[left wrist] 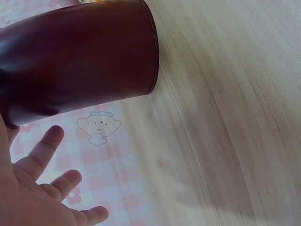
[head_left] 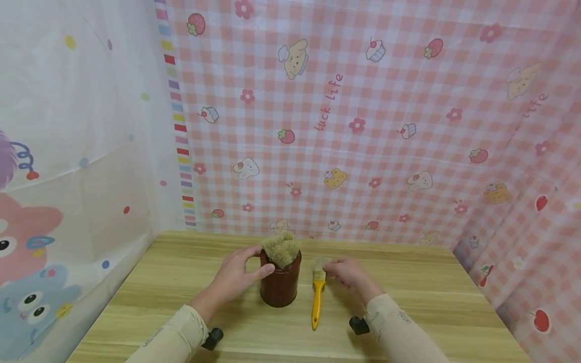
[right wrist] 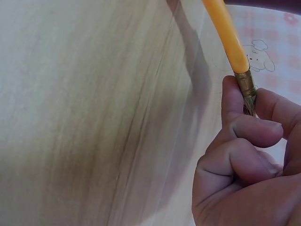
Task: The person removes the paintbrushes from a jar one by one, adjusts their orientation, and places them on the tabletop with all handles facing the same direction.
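A round, dark red-brown can [head_left: 279, 290] stands upright on the table [head_left: 177, 272], fuzzy tan tufts [head_left: 281, 251] poking out, the left hand [head_left: 235, 272] around its top. Beside it is a brush [head_left: 319, 285], yellow handle [head_left: 316, 306] toward the near side, its pale bristles [head_left: 318, 263] pinched by the right hand [head_left: 348, 273].

Pale wood-grain table [head_left: 422, 282], pink-and-white checked sheet [head_left: 317, 156] with cartoon prints behind, white sheet [head_left: 109, 146] with coloured dots on the left
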Demonstrator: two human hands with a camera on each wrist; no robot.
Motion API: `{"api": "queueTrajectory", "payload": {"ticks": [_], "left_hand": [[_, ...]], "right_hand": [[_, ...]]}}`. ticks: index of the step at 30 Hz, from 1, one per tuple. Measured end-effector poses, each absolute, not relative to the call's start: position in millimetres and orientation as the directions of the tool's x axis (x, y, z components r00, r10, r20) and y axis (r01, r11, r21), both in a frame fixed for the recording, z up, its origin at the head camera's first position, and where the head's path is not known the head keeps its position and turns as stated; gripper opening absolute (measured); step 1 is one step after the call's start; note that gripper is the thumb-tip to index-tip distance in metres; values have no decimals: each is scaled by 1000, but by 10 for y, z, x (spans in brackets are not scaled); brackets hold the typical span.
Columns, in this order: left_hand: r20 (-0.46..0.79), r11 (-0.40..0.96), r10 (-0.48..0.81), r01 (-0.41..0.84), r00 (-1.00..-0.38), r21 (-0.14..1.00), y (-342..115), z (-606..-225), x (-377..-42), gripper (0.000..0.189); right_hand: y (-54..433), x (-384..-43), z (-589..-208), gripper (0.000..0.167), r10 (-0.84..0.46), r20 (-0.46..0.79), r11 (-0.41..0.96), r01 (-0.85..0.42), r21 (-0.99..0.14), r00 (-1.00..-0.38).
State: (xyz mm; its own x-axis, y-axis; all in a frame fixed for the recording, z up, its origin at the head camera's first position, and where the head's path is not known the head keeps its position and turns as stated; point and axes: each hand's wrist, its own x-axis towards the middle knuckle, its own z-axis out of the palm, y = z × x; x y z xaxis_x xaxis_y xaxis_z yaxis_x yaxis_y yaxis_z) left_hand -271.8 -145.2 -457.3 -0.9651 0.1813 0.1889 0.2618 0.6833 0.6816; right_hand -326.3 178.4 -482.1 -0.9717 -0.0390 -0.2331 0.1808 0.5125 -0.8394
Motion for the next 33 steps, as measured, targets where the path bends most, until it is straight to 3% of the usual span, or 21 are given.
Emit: {"api": "queueTrajectory", "payload": {"ticks": [18, 33], "left_hand": [[184, 678, 179, 257, -966, 689, -1448, -4572, -2718, 82], [188, 676, 184, 263, -965, 688, -1461, -4573, -2710, 81]], "right_hand": [[1754, -3225, -4889, 16, -2, -254, 456, 225, -861, -967], [1773, -3198, -4929, 17, -1, -213, 530, 180, -829, -977]]}}
